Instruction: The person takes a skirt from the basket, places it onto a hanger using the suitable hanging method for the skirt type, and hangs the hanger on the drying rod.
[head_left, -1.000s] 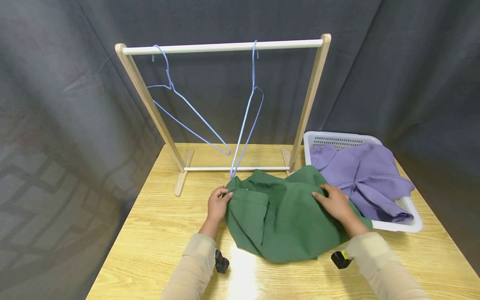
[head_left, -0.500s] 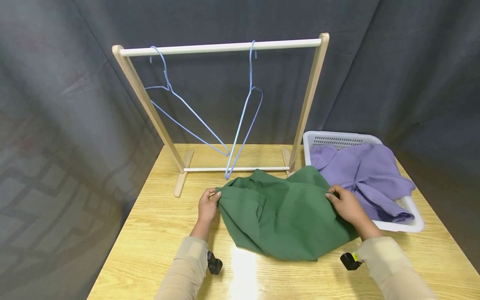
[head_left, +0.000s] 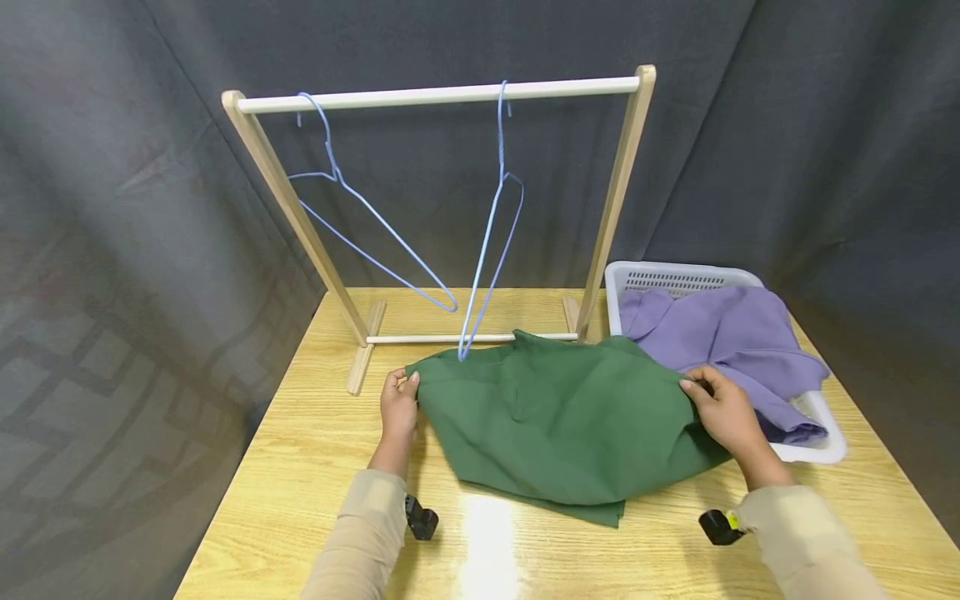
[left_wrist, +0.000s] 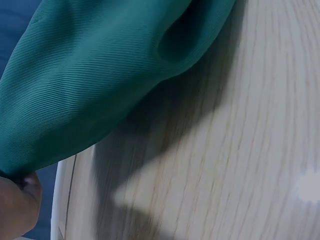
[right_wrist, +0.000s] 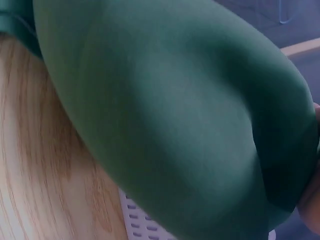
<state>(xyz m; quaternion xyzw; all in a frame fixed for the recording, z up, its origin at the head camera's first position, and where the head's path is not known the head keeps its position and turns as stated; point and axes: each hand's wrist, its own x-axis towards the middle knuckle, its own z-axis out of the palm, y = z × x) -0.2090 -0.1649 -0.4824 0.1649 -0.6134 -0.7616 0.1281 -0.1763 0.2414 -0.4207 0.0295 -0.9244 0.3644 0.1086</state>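
A dark green garment (head_left: 570,425) is stretched sideways between the two hands, its lower edge hanging close over the wooden table. My left hand (head_left: 397,408) pinches its upper left corner between thumb and fingers. On the other side my right hand (head_left: 723,408) grips its upper right edge beside the basket. A short seam shows near the garment's middle. In the left wrist view the cloth (left_wrist: 90,75) slopes down to the hand (left_wrist: 17,207) at the lower left. Folds of green cloth (right_wrist: 175,125) fill most of the right wrist view and hide most of that hand's fingers.
Behind the garment stands a wooden clothes rack (head_left: 626,183) with two blue hangers, a left one (head_left: 393,233) and a right one (head_left: 487,242) whose lower end overlaps the cloth. A white basket (head_left: 813,454) with purple fabric (head_left: 720,333) sits at the right. Dark curtains surround the table (head_left: 300,467).
My hands have moved apart, left hand leftward and right hand rightward. The green garment has spread wider and flatter, and its folded left part has opened out. The right hanger has swung slightly.
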